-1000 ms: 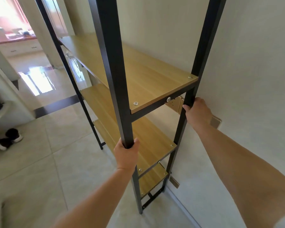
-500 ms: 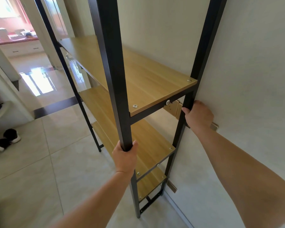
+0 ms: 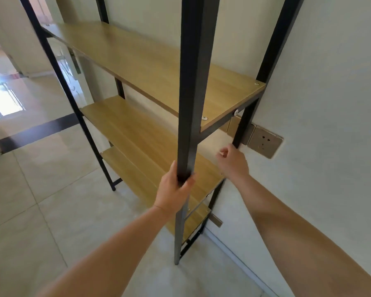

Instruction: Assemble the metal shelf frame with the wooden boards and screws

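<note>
A person's left hand (image 3: 176, 188) grips the near front post (image 3: 190, 93) of a black metal shelf frame standing upright on a tiled floor (image 3: 41, 211), its back against a pale wall (image 3: 330, 71); the right hand (image 3: 231, 162), fingers loosely curled and holding nothing, hangs just beside the rear post (image 3: 244, 125), near a wall socket (image 3: 265, 142). Wooden boards lie level in the frame, the top board (image 3: 141, 67) fixed by screws (image 3: 204, 118) at its near corners; lower boards (image 3: 137, 133) sit beneath it.
</note>
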